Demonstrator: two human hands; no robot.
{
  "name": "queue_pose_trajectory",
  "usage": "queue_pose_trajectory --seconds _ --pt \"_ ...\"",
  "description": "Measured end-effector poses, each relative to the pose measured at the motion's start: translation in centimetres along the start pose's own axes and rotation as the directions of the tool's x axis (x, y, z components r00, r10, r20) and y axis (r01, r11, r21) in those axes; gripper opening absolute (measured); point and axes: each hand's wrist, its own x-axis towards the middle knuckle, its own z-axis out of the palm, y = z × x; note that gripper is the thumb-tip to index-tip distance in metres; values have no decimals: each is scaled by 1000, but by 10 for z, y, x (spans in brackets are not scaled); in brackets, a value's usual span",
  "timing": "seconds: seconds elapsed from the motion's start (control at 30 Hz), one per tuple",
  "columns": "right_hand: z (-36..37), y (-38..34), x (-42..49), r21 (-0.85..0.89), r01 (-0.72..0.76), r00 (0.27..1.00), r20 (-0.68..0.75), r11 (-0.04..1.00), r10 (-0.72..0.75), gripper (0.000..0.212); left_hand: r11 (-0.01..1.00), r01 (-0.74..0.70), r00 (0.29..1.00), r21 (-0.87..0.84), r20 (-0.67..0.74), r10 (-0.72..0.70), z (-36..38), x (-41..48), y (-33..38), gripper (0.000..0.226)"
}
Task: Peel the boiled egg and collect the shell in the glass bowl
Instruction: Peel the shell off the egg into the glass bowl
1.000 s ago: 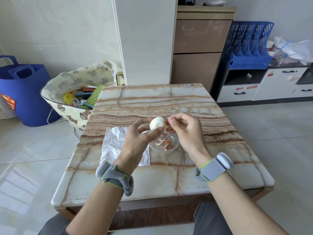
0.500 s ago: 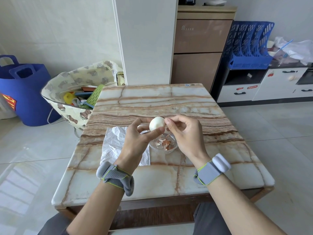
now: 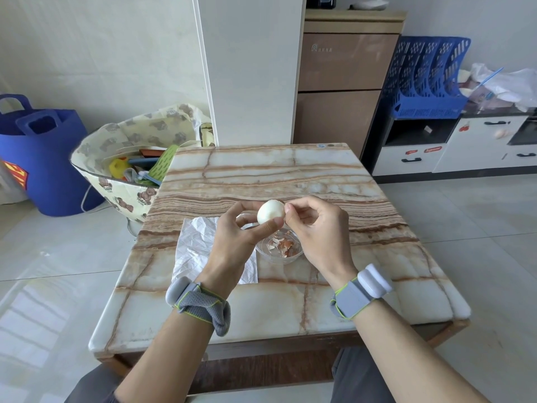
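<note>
A tiled room is seen, with a marble-topped counter (image 3: 290, 175) in the middle. On the floor off its far left corner a blue bag (image 3: 43, 170) and a bear-printed bag (image 3: 125, 170) filled with mixed items are stood. A brown cabinet (image 3: 343, 82) and a blue file rack (image 3: 427, 80) are placed beyond the far edge.

A glass bowl (image 3: 279, 258) is set near the middle of the counter, well in from the near edge, and brown and white shell pieces (image 3: 283, 244) are held in it. A crumpled white paper sheet (image 3: 194, 242) is spread just beside the bowl, toward the left edge.

The egg (image 3: 270, 212), mostly white and bare, is held in the air above the bowl's far rim. It is clasped by the left grip (image 3: 232, 239), with the thumb laid across its near side and the fingers curled behind it. The right grip (image 3: 319, 231) is closed, its thumb and forefinger pinched against the egg's upper right side, where a thin brown rim of shell is seen.

Bare marble is spread across the far half of the counter and along the right edge. Both forearms are passed over the near edge.
</note>
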Motion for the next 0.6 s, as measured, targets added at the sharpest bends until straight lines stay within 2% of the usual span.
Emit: queue_pose_trajectory --seconds 0.23,0.6 --pt "0 -3 0 -27 15 1000 4 1000 -14 12 999 -29 1000 38 -8 30 1 -1 4 50" --pt "1 -2 0 -57 6 1000 26 998 -5 11 998 -33 999 55 9 32 2 -1 3 44"
